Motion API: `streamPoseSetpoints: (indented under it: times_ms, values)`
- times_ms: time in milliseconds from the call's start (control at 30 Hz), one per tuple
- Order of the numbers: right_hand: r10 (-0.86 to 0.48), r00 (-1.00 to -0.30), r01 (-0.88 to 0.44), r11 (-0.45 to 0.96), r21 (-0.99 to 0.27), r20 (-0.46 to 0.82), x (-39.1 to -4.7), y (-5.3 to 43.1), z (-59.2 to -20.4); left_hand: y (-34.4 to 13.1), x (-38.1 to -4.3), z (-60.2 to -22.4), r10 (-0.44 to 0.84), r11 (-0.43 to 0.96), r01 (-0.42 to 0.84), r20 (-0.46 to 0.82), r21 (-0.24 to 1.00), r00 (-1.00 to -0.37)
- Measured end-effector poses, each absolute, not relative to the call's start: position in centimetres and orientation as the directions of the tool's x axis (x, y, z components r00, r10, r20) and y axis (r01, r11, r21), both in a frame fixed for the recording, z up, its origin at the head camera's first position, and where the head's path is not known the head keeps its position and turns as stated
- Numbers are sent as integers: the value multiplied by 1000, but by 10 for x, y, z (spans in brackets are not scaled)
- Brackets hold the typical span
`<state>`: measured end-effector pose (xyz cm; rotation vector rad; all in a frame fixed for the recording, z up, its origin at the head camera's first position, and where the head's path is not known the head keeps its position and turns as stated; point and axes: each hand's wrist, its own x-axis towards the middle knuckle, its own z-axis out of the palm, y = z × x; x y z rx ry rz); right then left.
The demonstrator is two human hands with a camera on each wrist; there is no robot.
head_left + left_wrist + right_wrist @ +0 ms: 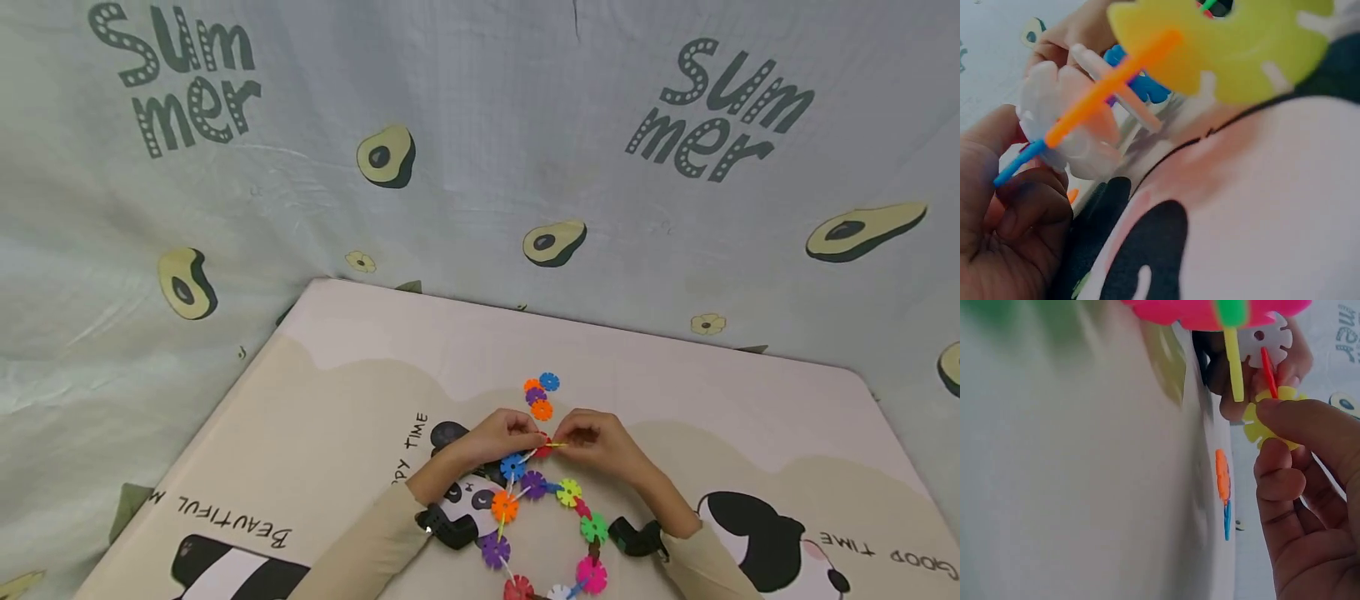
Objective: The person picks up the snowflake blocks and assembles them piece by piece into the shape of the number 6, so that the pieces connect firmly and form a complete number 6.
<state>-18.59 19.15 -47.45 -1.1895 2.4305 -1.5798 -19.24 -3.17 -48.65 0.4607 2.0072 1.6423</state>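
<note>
Both hands meet over the table at one end of a chain of colourful notched plastic discs (593, 528), which curves round in a loop. My left hand (501, 435) pinches the chain's end by a red disc (540, 447). In the left wrist view its fingers are at a white disc (1085, 150). From the other side my right hand (600, 442) pinches a yellow disc (1257, 429) between thumb and fingertips. That disc appears edge-on in the head view, against the red one. Below the left hand are a blue disc (513, 466) and an orange disc (505, 506).
Several loose discs lie beyond the hands, including a blue disc (550, 382) and an orange disc (542, 410). The table cover (360, 333) is printed with pandas and words. A patterned cloth (480, 167) hangs behind the table's back edge. The chain's near part runs out of the head view.
</note>
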Motion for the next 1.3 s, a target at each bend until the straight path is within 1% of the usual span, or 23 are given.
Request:
streamPoseSetpoints:
  times_ms: [133, 233, 367, 500, 567, 633, 767, 967, 1133, 1300]
  values:
    - [-597, -729, -541, 205, -815, 333, -185, 190, -473, -31, -191, -485, 548, 224, -56, -173, 973, -818]
    - [-620, -727, -511, 201, -836, 296, -187, 189, -471, -31, -191, -484, 567, 224, -41, -164, 974, -807]
    - [-672, -690, -522, 205, -828, 269, -193, 191, -472, -31, -191, -485, 594, 224, -35, -165, 974, -788]
    - [-710, -667, -530, 238, -814, 226, -200, 193, -471, -32, -192, -485, 582, 227, -55, -180, 972, -793]
    - [-698, -686, -521, 275, -808, 205, -204, 192, -471, -32, -192, -485, 570, 224, -58, -179, 973, -802]
    - [-669, -722, -498, 326, -804, 176, -208, 189, -471, -33, -192, -486, 559, 225, -60, -179, 973, -810]
    - [-587, -804, -408, 434, -803, 92, -217, 182, -472, -33, -192, -486, 541, 223, -62, -177, 973, -822]
    - [-478, -878, -285, 540, -792, -10, -223, 172, -472, -32, -191, -486, 555, 212, -50, -163, 976, -816]
    - [-446, -894, -240, 552, -799, -40, -222, 169, -470, -33, -191, -485, 564, 216, -37, -155, 976, -811]
    - [-466, -884, -256, 519, -816, -19, -221, 169, -469, -35, -192, -486, 559, 216, -40, -157, 976, -814]
